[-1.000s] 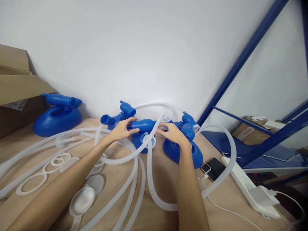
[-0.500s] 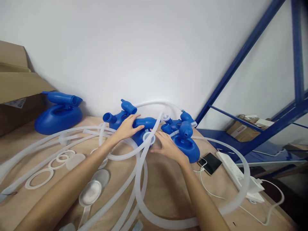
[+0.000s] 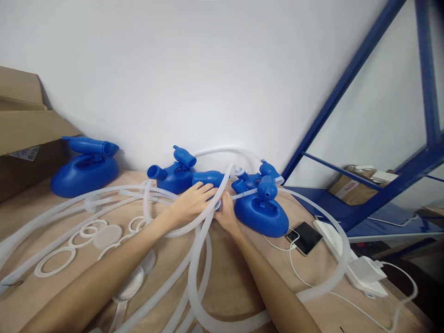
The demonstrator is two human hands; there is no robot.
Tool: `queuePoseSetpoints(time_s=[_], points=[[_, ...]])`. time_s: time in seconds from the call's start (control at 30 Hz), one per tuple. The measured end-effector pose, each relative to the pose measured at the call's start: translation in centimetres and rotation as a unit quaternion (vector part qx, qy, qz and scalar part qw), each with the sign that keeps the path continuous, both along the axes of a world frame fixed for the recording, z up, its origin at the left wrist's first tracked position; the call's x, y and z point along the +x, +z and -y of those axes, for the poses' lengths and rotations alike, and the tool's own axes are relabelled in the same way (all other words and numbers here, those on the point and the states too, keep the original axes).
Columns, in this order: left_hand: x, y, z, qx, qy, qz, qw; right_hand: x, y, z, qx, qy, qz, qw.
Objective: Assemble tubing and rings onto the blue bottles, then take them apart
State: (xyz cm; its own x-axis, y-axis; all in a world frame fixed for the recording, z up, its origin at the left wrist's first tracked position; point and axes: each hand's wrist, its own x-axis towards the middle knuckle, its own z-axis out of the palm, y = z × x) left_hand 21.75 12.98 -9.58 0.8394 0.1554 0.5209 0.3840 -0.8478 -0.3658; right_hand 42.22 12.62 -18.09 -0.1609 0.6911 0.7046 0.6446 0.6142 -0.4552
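A blue plastic urinal bottle [image 3: 210, 177] lies at the middle of the table, mostly covered by my hands. My left hand [image 3: 194, 200] is closed over its near left side, fingers curled. My right hand [image 3: 226, 212] is closed around the white cap [image 3: 218, 205] at the bottle's mouth; only a small part of the cap shows. A thick translucent hose [image 3: 197, 259] loops up between the hands and passes in front of the cap. Close by on the left stands another blue bottle [image 3: 175, 179], and on the right a blue bottle [image 3: 262, 215] with a bulb-shaped spout.
Another blue bottle [image 3: 85, 175] stands far left beside a cardboard box [image 3: 38, 125]. White rings [image 3: 55, 261] and translucent lids [image 3: 108, 236] lie at the left front. To the right are a phone [image 3: 304, 237], a power strip [image 3: 333, 236] and a blue metal rack [image 3: 333, 111].
My right hand has moved in from the right and closed around the cap. My left hand has come down toward the cap, its fingers curling over the bottle.
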Motion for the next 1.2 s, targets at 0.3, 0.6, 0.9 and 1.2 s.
queuePoseSetpoints(time_s=[0.3,0.6,0.9,1.2], points=[[0.2,-4.0,-2.8,0.03,-0.073,0.104,0.991,-0.6,-1.1,-0.9,0.032,-0.004,0.017,0.999],[-0.2,-4.1,-2.6,-0.055,-0.081,0.105,0.99,-0.5,-0.8,-0.9,0.024,0.021,0.025,0.999],[-0.4,-3.2,-1.8,-0.023,-0.083,0.08,0.993,-0.4,-1.0,-1.0,0.02,0.042,0.005,0.999],[-1.4,1.0,-1.3,-0.169,-0.045,0.051,0.983,-0.6,-0.5,-0.7,0.028,0.003,-0.009,1.0]])
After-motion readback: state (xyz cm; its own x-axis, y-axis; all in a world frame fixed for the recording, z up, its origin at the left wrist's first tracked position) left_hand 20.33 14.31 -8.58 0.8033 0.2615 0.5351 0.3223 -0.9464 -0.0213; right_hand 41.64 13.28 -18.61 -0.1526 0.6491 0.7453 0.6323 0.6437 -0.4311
